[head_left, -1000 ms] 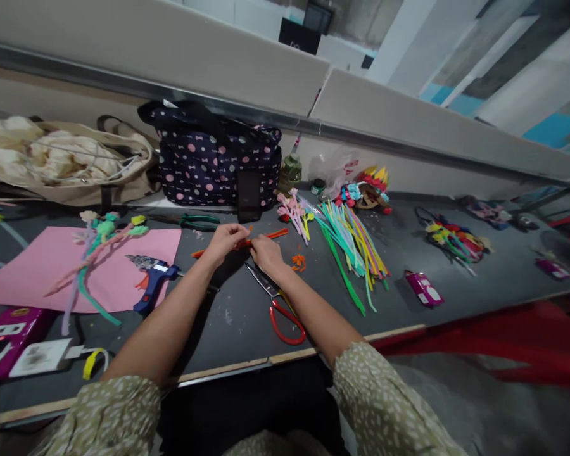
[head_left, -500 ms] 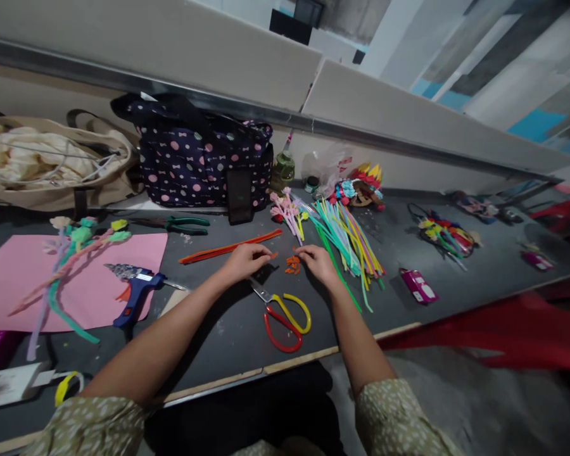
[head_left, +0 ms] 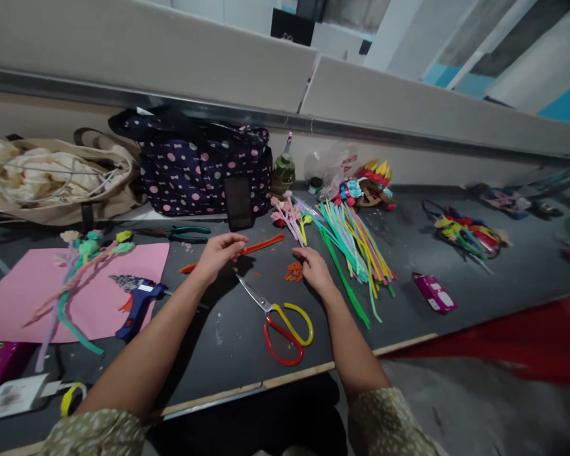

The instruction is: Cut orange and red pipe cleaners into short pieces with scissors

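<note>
Left hand (head_left: 217,253): grip pinched on the long orange fuzzy pipe cleaner (head_left: 261,244), thumb and fingers closed over its middle, the stem running from the left of the hand up toward the right, low over the dark grey counter (head_left: 408,253).

Right hand (head_left: 315,271): palm down on the counter, fingers loosely spread, holding nothing, fingertips just beside the small heap of cut orange pipe-cleaner scraps (head_left: 293,272).

Between and in front of the hands: scissors with one yellow and one red loop handle (head_left: 278,315), lying flat, blades shut and pointing toward the left hand.

Right of the right hand: a fanned bundle of long pipe cleaners in green, yellow, pink and blue (head_left: 354,244); behind it, a cluster of pink pipe-cleaner flowers (head_left: 289,215).

Further left on the counter: blue hot-glue gun (head_left: 137,297) resting partly on a pink paper sheet (head_left: 14,297), which also carries a pastel pipe-cleaner flower stem (head_left: 80,259); green-handled pliers (head_left: 185,234) behind.

Back row, against the partition: navy polka-dot fabric bag (head_left: 199,168) with a dark phone (head_left: 238,202) leaning on it, a beige cloth bag (head_left: 52,174), and a small green glass bottle (head_left: 283,171).

Far right: small magenta packet (head_left: 434,292).
</note>
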The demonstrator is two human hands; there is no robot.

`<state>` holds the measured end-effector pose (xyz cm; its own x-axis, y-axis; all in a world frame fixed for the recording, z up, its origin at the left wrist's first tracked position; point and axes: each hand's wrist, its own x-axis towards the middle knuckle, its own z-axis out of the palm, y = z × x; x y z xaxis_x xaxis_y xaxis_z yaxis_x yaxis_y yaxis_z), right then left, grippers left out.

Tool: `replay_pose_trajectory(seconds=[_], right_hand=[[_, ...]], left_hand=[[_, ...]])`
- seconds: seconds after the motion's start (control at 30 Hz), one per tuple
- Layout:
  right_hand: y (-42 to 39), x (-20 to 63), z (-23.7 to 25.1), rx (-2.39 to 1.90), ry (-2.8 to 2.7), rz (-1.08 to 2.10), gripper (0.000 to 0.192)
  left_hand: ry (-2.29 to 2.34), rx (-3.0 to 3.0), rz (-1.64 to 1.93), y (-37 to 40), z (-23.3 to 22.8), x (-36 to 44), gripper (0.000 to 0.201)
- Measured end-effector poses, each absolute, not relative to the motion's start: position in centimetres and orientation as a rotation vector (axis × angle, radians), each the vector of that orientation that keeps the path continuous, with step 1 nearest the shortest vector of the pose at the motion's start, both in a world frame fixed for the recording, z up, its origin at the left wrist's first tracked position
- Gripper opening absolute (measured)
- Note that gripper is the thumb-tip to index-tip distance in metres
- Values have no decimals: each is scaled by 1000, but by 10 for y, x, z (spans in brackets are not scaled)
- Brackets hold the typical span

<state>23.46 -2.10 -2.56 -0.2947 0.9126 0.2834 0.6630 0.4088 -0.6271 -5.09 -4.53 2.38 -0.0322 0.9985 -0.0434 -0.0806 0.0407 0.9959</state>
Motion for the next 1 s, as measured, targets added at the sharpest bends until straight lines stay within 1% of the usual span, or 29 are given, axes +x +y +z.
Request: replay_pose_trajectory(seconds=[0.1,0.17,0.23,0.33,0.4,0.53,0.63,0.77,0.9,1.0], right_hand=[[-26,234,-26,-1300,-2116,630,52],[-32,231,-22,-1250,-2104,707,50],[-38,223,-16,-1201,-2102,711,44],[-45,202,-5,-1135,-2231,655,28],[-48,183,2,-1097,-2398,605,22],[-51,146,10,-1029,-2746,406,22],[-53,139,15,-1044,-2860,293,22],[-54,169,20,-1265,-2676,303,22],[-49,219,17,-1409,-2439,564,22],[-47,242,9,-1537,-2218,668,27]], left_hand=[[1202,925,1370,-42,23,-63,31],[1217,848,1398,-40,21,-66,29],[1222,826,1386,-40,20,-65,28],[1221,829,1367,-39,19,-61,27],[1215,813,1366,-39,18,-59,27],[1194,744,1350,-39,14,-61,29],[1187,667,1333,-39,12,-64,31],[1160,609,1315,-41,16,-66,32],[1126,587,1283,-44,21,-67,31],[1118,581,1279,-45,22,-67,31]])
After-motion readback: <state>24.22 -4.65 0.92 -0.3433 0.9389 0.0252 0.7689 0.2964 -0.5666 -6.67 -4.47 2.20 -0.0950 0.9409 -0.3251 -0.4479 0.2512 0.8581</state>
